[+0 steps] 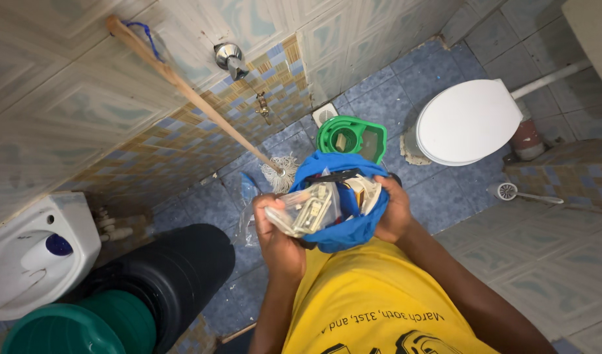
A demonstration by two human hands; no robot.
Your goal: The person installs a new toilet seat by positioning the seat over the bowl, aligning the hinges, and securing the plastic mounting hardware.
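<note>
I hold a blue bag open in front of my yellow shirt. My left hand grips its left rim together with a clear plastic packet of small items that sticks out of the bag. My right hand clasps the bag's right rim. More pale packets and a black strap show inside the opening.
A mop with a wooden handle leans on the tiled wall, its head beside a green mop bucket. A white toilet and toilet brush are at right. A black barrel, green basins and white sink stand at left.
</note>
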